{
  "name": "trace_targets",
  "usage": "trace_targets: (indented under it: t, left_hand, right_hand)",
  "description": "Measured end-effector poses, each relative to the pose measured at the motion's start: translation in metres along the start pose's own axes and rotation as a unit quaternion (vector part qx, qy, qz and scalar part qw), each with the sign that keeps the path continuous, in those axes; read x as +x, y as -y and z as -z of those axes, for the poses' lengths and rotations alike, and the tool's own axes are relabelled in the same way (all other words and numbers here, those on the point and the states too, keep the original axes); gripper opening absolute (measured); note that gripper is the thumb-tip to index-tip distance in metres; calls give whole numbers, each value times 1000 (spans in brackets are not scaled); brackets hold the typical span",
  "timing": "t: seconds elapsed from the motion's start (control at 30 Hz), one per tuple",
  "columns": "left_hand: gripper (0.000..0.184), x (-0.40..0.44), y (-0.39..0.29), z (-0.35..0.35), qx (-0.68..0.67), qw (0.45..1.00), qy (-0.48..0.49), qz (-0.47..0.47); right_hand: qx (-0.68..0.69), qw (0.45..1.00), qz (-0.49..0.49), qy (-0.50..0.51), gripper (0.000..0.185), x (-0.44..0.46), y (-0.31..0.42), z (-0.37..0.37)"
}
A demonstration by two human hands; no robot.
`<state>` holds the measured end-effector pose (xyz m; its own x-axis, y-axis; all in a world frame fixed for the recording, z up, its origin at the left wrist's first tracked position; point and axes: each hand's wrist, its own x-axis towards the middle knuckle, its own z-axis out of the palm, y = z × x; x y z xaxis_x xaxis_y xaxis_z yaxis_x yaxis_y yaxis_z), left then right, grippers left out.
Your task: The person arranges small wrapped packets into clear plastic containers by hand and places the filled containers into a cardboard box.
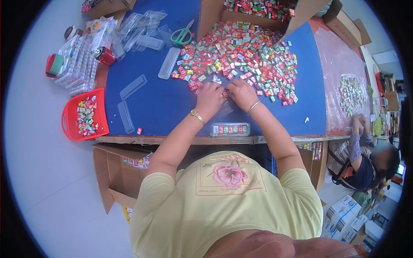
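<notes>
My left hand (211, 99), a gold watch at its wrist, is closed with the fingertips pinched on a small red wrapped block (224, 93). Close beside it, my right hand (242, 95) is also closed, its fingertips meeting at the same spot; what they pinch is mostly hidden. A faint clear plastic piece (226, 110) lies under and between the hands. Nearer the table edge sits a clear case (230, 129) with a row of red and green blocks inside. Just beyond my fingers spreads a big pile of such blocks (241, 53), with a white scrap (216, 79) at its near edge.
Clear lids (133, 87) and green-handled scissors (181, 36) lie on the blue tabletop (159, 107). A red basket (69, 118) of blocks stands at the left edge, stacked packs (79, 64) behind it. An open carton (254, 20) stands behind the pile. Another person (365, 161) works at right.
</notes>
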<state>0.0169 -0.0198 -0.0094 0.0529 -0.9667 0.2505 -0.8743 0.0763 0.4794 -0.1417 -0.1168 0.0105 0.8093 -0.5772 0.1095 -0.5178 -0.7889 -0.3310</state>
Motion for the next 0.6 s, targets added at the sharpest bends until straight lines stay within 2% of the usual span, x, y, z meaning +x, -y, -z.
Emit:
trace_targets:
  t: [0.1,0.23,0.33,0.37,0.47,0.6]
  left_hand:
    - [33,2,-2,-7,-3,1000,2,5]
    - [33,-6,8,0,4,1000,-2,-13]
    - [34,-14,13,13,2,1000,-3,-15]
    - [35,-17,13,17,-7,1000,-2,-7]
    - [38,-23,17,23,-24,1000,-9,3]
    - [42,-32,28,23,-52,998,-28,23]
  right_hand:
    - [-24,998,-51,7,25,1,3,-5]
    - [-40,992,-113,-32,25,2,-2,-12]
    - [45,996,-20,-73,25,1,0,0]
    - [46,996,-18,-72,25,2,4,1]
    - [129,991,32,-16,25,9,17,3]
    - [128,989,72,24,29,21,33,-7]
